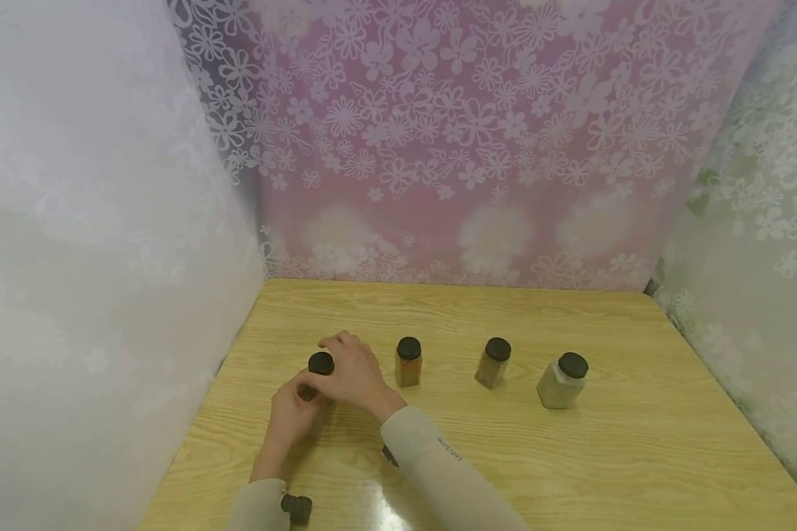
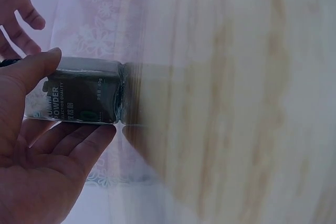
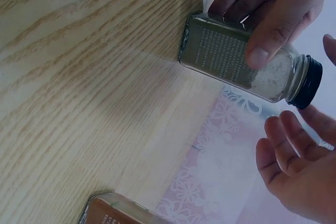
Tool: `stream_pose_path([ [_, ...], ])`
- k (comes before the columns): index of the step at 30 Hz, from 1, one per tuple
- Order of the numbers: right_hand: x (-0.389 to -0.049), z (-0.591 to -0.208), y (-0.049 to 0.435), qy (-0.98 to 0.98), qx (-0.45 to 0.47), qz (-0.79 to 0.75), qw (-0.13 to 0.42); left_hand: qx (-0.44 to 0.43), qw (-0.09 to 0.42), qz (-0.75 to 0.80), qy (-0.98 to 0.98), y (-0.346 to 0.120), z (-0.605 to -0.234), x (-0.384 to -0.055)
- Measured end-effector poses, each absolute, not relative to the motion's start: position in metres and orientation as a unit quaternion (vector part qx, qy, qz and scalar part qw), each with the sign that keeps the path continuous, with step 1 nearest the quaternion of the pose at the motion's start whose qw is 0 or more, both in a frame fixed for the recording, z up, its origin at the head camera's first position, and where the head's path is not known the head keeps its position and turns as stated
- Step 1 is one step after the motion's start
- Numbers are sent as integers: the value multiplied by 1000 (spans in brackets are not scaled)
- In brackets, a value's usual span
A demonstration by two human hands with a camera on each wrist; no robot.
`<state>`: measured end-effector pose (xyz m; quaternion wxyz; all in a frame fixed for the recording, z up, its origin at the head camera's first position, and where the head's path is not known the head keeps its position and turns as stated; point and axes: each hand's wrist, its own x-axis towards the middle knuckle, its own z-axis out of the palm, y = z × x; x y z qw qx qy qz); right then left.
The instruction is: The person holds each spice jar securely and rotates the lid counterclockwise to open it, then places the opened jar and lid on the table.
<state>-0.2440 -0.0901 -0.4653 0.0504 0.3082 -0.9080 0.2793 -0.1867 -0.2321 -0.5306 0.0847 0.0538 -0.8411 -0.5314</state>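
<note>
A square glass spice jar [image 2: 86,95] with a black lid [image 1: 321,363] stands upright on the table, its label reading "powder" in the left wrist view. My left hand [image 1: 292,409] grips the jar's body, thumb on one side and fingers on the other. Beside the lid is my right hand [image 1: 355,372], its fingers spread and lightly bent around it. In the right wrist view a fingertip of that hand [image 3: 294,166] is right at the lid's edge. Greenish-brown powder fills the lower part of the jar.
To the right stand a jar of orange-brown powder [image 1: 408,367], a jar of brown spice [image 1: 492,366] and a wider jar with pale contents [image 1: 561,385], all black-lidded. The wood-grain table [image 1: 611,472] meets a white sheet [image 1: 106,258] at left and a pink floral curtain [image 1: 432,147] behind.
</note>
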Motion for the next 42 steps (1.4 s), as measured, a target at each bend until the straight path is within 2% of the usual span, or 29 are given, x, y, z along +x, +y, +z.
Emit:
stream_pose_path([
  [8,-245,-468,-90,-918,281,276,50,60,90,-531,-840,-232,-531,-187],
  [18,-248,-469,-89,-901,334,267,69,45,79,-528,-844,-235,-531,-188],
  [25,-248,-470,-89,-904,331,267,47,38,75,-524,-847,-235,-531,-189],
  [32,-245,-469,-89,-908,311,277,47,40,79,-529,-844,-235,-531,-188],
  [42,-246,-468,-87,-888,346,301,20,39,75,-527,-846,-236,-532,-188],
])
